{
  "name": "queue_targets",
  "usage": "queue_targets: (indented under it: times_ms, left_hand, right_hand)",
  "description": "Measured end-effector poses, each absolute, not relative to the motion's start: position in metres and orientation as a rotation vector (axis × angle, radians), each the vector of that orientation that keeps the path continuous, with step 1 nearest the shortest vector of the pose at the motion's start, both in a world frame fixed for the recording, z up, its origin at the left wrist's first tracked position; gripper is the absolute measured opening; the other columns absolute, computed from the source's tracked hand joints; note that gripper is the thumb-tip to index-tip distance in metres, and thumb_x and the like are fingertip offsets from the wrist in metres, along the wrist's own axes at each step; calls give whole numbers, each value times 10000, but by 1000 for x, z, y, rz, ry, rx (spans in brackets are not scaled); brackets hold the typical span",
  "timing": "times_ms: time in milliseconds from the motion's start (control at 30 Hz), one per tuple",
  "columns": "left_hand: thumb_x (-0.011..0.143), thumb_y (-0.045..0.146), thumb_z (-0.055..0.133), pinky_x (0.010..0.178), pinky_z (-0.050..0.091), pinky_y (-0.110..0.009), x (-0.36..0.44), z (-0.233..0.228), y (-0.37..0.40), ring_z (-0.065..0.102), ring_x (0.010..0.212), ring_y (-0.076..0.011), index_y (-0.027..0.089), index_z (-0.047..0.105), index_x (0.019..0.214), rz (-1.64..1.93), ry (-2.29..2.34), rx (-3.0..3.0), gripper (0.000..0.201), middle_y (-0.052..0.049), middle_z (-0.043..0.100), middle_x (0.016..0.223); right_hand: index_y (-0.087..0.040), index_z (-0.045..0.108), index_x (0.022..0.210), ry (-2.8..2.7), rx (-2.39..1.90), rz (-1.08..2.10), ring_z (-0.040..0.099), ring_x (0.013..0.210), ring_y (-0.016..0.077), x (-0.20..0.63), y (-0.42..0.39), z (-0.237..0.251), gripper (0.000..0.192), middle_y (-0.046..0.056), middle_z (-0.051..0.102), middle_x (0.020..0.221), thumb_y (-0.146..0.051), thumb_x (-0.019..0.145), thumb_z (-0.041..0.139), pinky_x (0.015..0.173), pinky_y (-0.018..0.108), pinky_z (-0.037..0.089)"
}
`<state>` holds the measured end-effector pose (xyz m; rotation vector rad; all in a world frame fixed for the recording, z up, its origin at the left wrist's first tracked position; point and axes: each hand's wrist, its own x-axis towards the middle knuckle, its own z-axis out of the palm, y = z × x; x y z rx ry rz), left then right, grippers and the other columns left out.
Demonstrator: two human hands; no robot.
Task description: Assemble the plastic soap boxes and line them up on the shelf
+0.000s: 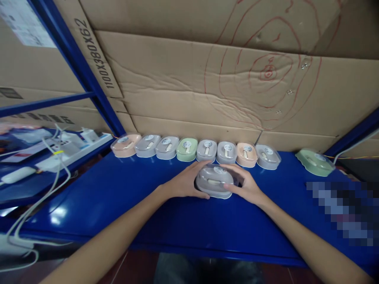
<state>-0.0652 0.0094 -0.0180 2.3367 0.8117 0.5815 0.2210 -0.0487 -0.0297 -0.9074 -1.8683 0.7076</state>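
A grey plastic box with a clear domed lid [214,182] is between my two hands, at the middle of the blue table. My left hand [189,180] grips its left side, with the thumb along the near edge. My right hand [244,182] holds the right side, its thumb on the lid near a small pale piece. A round white label sits on top of the lid. Behind it stands a row of several like boxes, among them a green box [187,150], a peach box [246,155] and a grey box [268,157].
Another green box [315,162] stands apart at the right. A cardboard wall [166,75] with red drawn rings closes off the back. White cables and a power strip [74,152] lie at the left. A blurred-out patch [346,213] covers the right side.
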Motion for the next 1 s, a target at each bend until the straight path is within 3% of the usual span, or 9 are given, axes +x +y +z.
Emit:
queue_targets:
  times_ms: [100,167,333,600,767,1000]
  left_hand:
    - [643,687,997,1284,371,-668,-70,-13,13,463,1565,-469,322,305,1733,562,819,2346,1341,-183,449,1728]
    - [644,692,993,1277,375,-658,-76,-8,16,483,1545,-466,315,394,1694,505,821,2373,1266,-173,502,1688]
    - [625,646,1004,1184,469,-597,-98,6,26,592,1405,-439,307,633,1479,438,817,2458,991,-113,669,1460]
    - [644,628,988,1060,537,-516,-108,10,34,637,1269,-381,282,639,1397,371,827,2554,899,-93,685,1323]
    - [666,548,985,1069,521,-521,-102,14,29,640,1250,-379,279,664,1328,385,818,2551,783,-86,694,1302]
    - [667,473,965,1050,544,-540,-97,19,22,658,1205,-368,251,653,1284,439,829,2549,726,-86,681,1261]
  right_hand:
    - [-319,709,1429,-1725,-996,700,772,1133,307,233,-47,-25,522,97,777,1347,-544,968,801,1018,525,633]
    - [-305,720,1398,-1730,-1084,514,768,1093,309,246,-46,-14,508,96,792,1291,-542,958,810,1018,538,618]
    - [-293,716,1378,-2029,-1146,133,705,1277,366,276,-48,16,467,108,755,1367,-513,971,782,1118,581,549]
    - [-290,681,1491,-2380,-1342,134,625,1418,427,288,-47,5,710,128,723,1469,-544,856,872,1199,688,489]
    - [-301,665,1511,-2427,-1346,110,634,1405,426,287,-47,3,705,127,703,1467,-468,854,858,1231,710,457]
    - [-295,596,1536,-2303,-1223,-3,593,1437,392,256,-58,4,679,143,622,1532,-519,931,807,1221,662,493]
